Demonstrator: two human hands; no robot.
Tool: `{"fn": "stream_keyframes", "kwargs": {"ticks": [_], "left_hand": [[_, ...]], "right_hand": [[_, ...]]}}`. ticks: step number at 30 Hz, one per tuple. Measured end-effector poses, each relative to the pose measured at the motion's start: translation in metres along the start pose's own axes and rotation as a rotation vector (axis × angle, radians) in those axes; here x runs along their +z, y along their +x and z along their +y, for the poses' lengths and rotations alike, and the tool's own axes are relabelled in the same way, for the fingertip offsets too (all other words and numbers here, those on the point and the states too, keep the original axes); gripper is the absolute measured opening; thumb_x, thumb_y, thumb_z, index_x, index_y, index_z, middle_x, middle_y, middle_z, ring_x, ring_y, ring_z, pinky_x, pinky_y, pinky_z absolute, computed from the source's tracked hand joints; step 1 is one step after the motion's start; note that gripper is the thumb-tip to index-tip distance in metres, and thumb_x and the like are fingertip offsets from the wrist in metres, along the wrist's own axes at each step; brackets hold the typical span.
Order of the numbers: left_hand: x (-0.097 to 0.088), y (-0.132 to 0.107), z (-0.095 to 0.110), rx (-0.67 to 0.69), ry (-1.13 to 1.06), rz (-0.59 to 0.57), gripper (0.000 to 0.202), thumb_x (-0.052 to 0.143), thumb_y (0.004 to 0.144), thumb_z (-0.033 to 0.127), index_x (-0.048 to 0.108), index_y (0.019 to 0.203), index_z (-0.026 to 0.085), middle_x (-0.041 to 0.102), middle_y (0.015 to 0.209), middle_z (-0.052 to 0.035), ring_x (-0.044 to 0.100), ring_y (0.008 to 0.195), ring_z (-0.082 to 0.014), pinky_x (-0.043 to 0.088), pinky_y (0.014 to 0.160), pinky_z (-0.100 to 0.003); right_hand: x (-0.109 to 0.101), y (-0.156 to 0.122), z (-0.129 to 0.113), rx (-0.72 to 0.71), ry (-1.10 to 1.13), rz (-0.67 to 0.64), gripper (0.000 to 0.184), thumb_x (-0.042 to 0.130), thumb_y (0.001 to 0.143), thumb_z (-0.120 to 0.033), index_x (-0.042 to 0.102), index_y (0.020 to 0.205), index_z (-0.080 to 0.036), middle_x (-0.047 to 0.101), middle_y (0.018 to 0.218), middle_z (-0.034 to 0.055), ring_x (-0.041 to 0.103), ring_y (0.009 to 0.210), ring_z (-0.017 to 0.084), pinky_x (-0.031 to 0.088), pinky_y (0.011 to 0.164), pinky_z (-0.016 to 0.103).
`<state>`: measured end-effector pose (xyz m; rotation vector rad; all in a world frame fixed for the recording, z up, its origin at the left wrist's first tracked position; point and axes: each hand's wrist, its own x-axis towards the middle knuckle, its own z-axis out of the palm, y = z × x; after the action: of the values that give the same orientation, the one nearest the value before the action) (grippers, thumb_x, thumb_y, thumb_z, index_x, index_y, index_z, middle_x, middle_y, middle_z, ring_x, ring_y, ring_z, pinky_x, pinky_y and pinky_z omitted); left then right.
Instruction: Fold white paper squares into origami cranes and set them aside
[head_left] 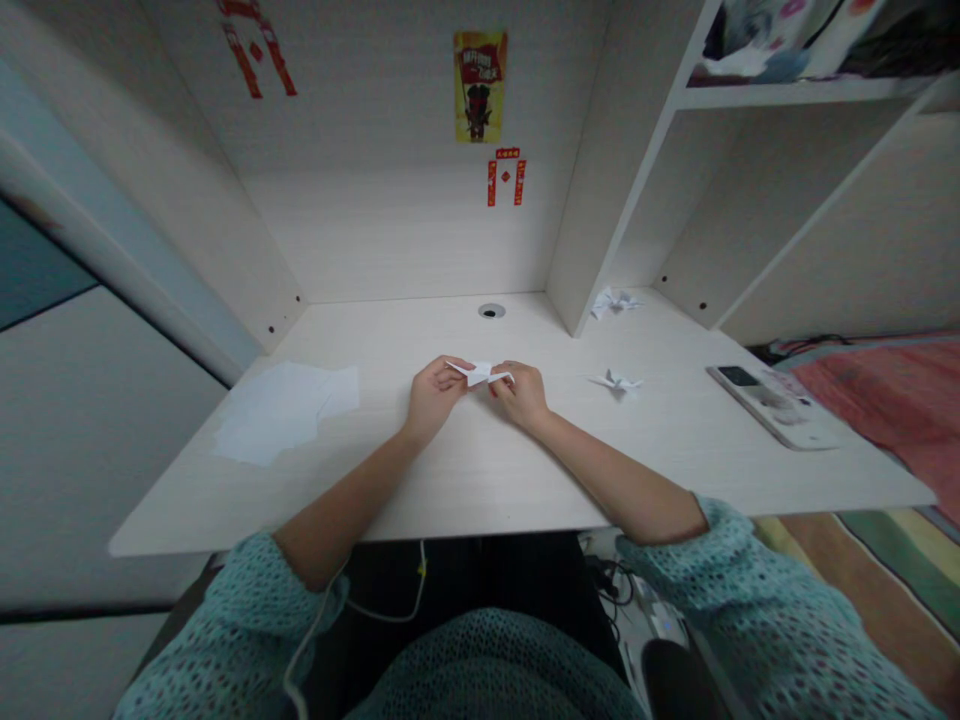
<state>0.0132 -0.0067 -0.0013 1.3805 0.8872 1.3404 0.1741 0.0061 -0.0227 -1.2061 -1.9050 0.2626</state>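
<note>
Between my two hands, just above the middle of the desk, is a white folded paper crane (478,374) with thin pointed ends. My left hand (437,392) pinches its left side, thumb and fingers pressed together. On the right side, my right hand (521,392) grips the paper near its other point, fingers curled. A finished-looking paper crane (619,383) sits on the desk to the right of my right hand. Farther back, against the shelf divider, more folded paper cranes (616,302) lie close together. Loose white paper sheets (289,410) overlap at the left.
A white phone (772,405) lies at the desk's right side, near a red cloth (885,390). The upright shelf divider (592,220) meets the desk behind my right hand. A round cable hole (491,311) is near the back wall. A pale cable (420,590) hangs below the front edge.
</note>
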Motion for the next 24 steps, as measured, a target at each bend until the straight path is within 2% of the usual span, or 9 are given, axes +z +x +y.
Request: {"fn": "stream_keyframes", "kwargs": {"ticks": [3,6,9,11,14,18,21,24], "left_hand": [[-0.006,0.004,-0.004,0.050,0.053,0.102,0.031,0.070,0.065,0.029,0.061,0.093,0.017,0.067,0.073,-0.0018,0.064,0.068,-0.0130,0.048,0.068,-0.024],[-0.014,0.009,-0.008,0.085,0.119,0.192,0.036,0.069,0.067,0.028,0.062,0.101,0.017,0.067,0.075,-0.0023,0.063,0.070,-0.0125,0.048,0.067,-0.023],[-0.018,0.012,-0.011,0.103,0.190,0.188,0.037,0.068,0.068,0.028,0.063,0.103,0.017,0.068,0.079,-0.0039,0.064,0.074,-0.0135,0.048,0.070,-0.024],[-0.019,0.010,-0.012,0.114,0.264,0.164,0.037,0.066,0.070,0.029,0.063,0.104,0.017,0.069,0.082,-0.0049,0.064,0.076,-0.0146,0.049,0.070,-0.024],[-0.018,0.006,-0.009,0.153,0.441,0.158,0.033,0.064,0.072,0.027,0.064,0.105,0.020,0.070,0.088,-0.0043,0.064,0.078,-0.0152,0.049,0.071,-0.025],[-0.017,0.001,-0.005,0.192,0.660,0.151,0.029,0.061,0.075,0.024,0.066,0.103,0.026,0.070,0.091,-0.0012,0.065,0.080,-0.0155,0.048,0.076,-0.027],[-0.017,0.001,-0.007,0.184,0.662,0.138,0.030,0.061,0.074,0.022,0.066,0.103,0.025,0.070,0.091,-0.0016,0.065,0.080,-0.0156,0.048,0.075,-0.027],[-0.018,0.004,-0.012,0.129,0.523,0.118,0.030,0.061,0.072,0.020,0.067,0.102,0.020,0.070,0.089,-0.0040,0.065,0.075,-0.0153,0.050,0.072,-0.026]], "right_hand": [[0.000,0.002,-0.001,0.109,0.148,-0.085,0.042,0.039,0.086,-0.039,0.062,0.059,-0.017,0.057,0.058,0.0020,0.050,0.058,0.013,0.034,0.061,0.025],[0.004,0.004,-0.003,0.211,0.475,-0.193,0.048,0.039,0.085,-0.049,0.066,0.066,-0.015,0.057,0.056,0.0017,0.049,0.054,0.012,0.035,0.056,0.024],[0.008,0.005,-0.007,0.281,0.779,-0.304,0.055,0.039,0.083,-0.057,0.069,0.070,-0.013,0.059,0.054,0.0038,0.048,0.051,0.012,0.035,0.054,0.025],[0.010,0.005,-0.010,0.323,0.890,-0.339,0.060,0.037,0.082,-0.061,0.070,0.072,-0.012,0.061,0.055,0.0053,0.048,0.050,0.011,0.035,0.053,0.025],[0.010,0.004,-0.013,0.385,0.977,-0.349,0.058,0.044,0.078,-0.063,0.070,0.075,-0.012,0.062,0.057,0.0055,0.047,0.048,0.010,0.035,0.052,0.024],[0.009,0.004,-0.014,0.422,1.020,-0.327,0.042,0.059,0.073,-0.054,0.069,0.074,-0.013,0.064,0.060,0.0044,0.047,0.048,0.008,0.035,0.051,0.023],[0.008,0.004,-0.015,0.425,1.017,-0.306,0.031,0.067,0.069,-0.045,0.068,0.069,-0.014,0.064,0.063,0.0035,0.047,0.050,0.007,0.035,0.053,0.022],[0.007,0.004,-0.018,0.431,1.007,-0.285,0.027,0.071,0.065,-0.041,0.068,0.067,-0.014,0.065,0.065,0.0032,0.047,0.052,0.007,0.036,0.054,0.022]]}}
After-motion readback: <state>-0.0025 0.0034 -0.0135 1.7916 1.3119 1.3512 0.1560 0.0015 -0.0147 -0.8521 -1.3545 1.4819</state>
